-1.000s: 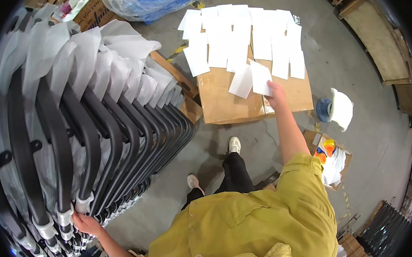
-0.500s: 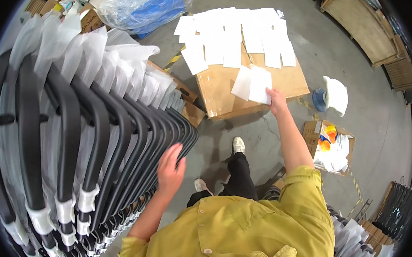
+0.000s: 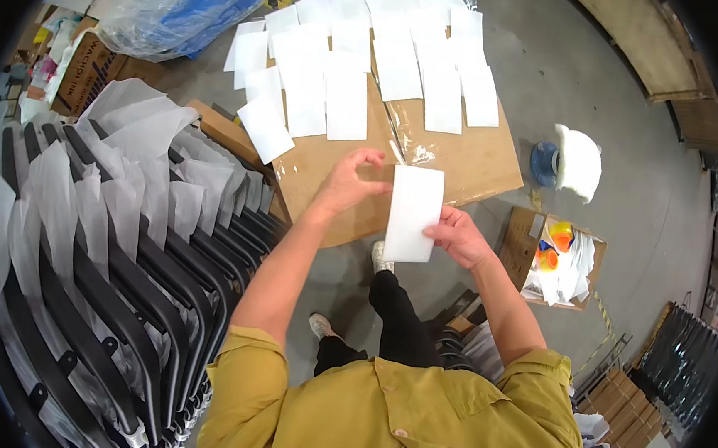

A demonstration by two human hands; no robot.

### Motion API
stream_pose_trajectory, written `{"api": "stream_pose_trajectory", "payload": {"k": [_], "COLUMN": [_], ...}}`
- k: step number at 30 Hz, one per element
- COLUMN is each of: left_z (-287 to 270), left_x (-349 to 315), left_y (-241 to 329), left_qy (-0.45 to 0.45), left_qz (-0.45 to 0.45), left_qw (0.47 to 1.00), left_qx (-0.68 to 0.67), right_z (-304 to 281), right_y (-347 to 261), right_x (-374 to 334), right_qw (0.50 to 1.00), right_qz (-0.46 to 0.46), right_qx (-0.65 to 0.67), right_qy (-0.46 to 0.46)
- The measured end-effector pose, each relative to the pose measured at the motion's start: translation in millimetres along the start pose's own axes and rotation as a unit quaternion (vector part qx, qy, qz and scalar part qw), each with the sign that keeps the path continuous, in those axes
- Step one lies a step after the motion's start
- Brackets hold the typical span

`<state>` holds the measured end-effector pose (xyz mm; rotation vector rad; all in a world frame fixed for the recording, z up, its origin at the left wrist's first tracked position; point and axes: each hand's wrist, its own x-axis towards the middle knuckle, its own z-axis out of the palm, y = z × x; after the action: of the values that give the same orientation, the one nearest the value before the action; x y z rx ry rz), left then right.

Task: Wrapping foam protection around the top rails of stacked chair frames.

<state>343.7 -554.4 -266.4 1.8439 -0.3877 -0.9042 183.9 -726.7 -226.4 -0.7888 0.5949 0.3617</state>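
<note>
A white rectangular sheet, which looks like thin foam (image 3: pixel 414 215), is pinched at its right edge by my right hand (image 3: pixel 460 238). It hangs upright in front of the near edge of a large cardboard box (image 3: pixel 472 161). My left hand (image 3: pixel 352 182) is just left of the sheet, thumb and fingers apart, with nothing in it. On the box top lie several more white sheets (image 3: pixel 347 98), overlapping in rows toward the far side. Whether the held piece is one layer or more, I cannot tell.
At left stands a row of black curved tubular frames (image 3: pixel 135 267) draped in white wrapping. A blue bundle in clear plastic (image 3: pixel 195 13) lies behind. Right of the box are a white roll on a blue base (image 3: pixel 578 164) and an open carton (image 3: pixel 519 252) holding orange tape dispensers.
My right hand has drawn the white sheet off the box top and toward me. My left hand has moved from beside the black frames to the sheet's left side.
</note>
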Motion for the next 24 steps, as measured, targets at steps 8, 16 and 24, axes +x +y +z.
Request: {"api": "stream_pose_trajectory", "payload": {"k": [8, 16, 24], "left_z": [0, -19, -37], "left_x": [-17, -42, -100], "left_y": [15, 41, 54], "left_qy": [0.001, -0.119, -0.090], "left_qz": [0.087, 0.153, 0.078], "left_qw": [0.995, 0.976, 0.986], "left_qx": [-0.055, 0.100, 0.118], "right_z": [12, 7, 38], "right_y": [-10, -8, -5], "right_x": [1, -10, -9], "right_qw": [0.987, 0.971, 0.987], "right_qz": [0.016, 0.044, 0.084], "right_qx": [-0.121, -0.161, 0.033], "right_qy": [-0.106, -0.170, -0.134]}}
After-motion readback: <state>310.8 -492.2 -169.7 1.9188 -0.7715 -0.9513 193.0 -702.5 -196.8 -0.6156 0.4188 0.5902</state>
